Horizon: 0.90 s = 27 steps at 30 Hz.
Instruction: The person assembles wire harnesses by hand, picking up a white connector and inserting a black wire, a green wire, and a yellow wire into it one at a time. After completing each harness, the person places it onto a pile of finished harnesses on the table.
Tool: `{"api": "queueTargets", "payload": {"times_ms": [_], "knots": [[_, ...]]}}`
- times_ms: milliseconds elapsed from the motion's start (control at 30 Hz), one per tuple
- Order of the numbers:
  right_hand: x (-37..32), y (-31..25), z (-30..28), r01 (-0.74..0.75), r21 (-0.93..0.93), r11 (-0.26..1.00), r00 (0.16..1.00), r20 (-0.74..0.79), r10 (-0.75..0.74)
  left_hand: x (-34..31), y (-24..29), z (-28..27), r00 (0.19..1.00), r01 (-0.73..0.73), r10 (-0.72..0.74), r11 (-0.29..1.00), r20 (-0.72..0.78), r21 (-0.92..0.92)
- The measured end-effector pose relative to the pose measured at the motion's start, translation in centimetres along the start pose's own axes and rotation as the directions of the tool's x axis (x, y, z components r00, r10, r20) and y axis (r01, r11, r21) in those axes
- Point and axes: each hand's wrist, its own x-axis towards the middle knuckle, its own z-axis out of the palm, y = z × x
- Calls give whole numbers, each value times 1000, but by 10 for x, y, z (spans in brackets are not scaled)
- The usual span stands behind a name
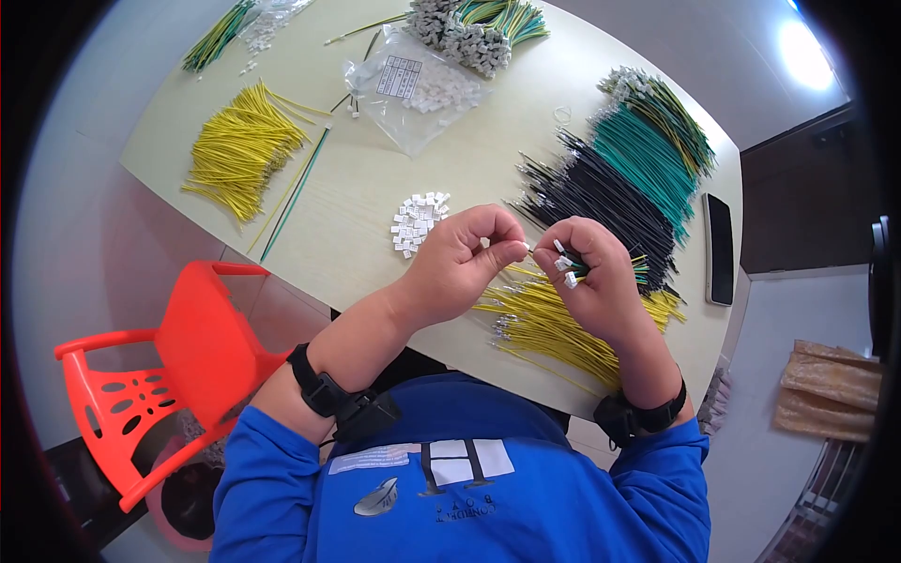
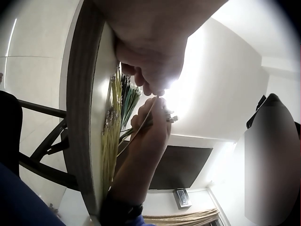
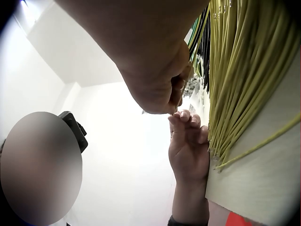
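Over the table's front part, my left hand (image 1: 465,258) pinches a small white connector (image 1: 527,248) between thumb and forefinger. Fingertip to fingertip with it, my right hand (image 1: 601,277) pinches a thin yellow wire (image 2: 146,117). Curled in the same right hand are several green and yellow wires, whose white connectors (image 1: 572,279) stick out beside the thumb. In the right wrist view the left palm (image 3: 188,148) faces the camera, and the fingers mostly hide the connector. Loose white connectors (image 1: 418,223) lie in a pile left of my left hand.
Beneath my right hand spread yellow wires (image 1: 544,324), with black wires (image 1: 601,206) and green wires (image 1: 643,155) behind. A phone (image 1: 719,249) lies at the right edge. Further back are a bag of connectors (image 1: 413,89) and more yellow wires (image 1: 246,150). A red chair (image 1: 202,347) stands left.
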Motion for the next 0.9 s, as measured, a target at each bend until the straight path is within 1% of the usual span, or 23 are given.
{"api": "queueTargets", "payload": {"times_ms": [67, 167, 300, 467, 567, 733, 833, 900], "knots": [[0, 0, 0, -1, 9, 1000, 1000, 8, 1, 0, 0, 1, 1000, -5, 5, 1000, 2, 0], [0, -1, 2, 34, 17, 999, 999, -5, -34, 0, 0, 2, 1000, -18, 18, 1000, 5, 0], [0, 0, 5, 43, 39, 998, 999, -22, -42, 0, -1, 2, 1000, -26, 26, 1000, -2, -17], [-1, 0, 5, 47, 36, 998, 999, -7, -46, 0, -4, 1, 999, -47, 48, 999, 17, -28], [-1, -1, 5, 95, 50, 994, 995, -28, -94, 0, -4, 1, 998, -56, 57, 998, 24, -39], [-1, -1, 6, 93, 36, 995, 995, -39, -91, 0, -2, 2, 999, -27, 27, 999, 18, -25], [-1, -2, 5, 12, 52, 999, 999, -35, -10, 0, -1, 2, 1000, -3, 3, 1000, 20, -11], [2, -1, 2, 35, 26, 999, 999, -42, -34, 0, -2, 2, 1000, 24, -24, 996, 4, -90]]}}
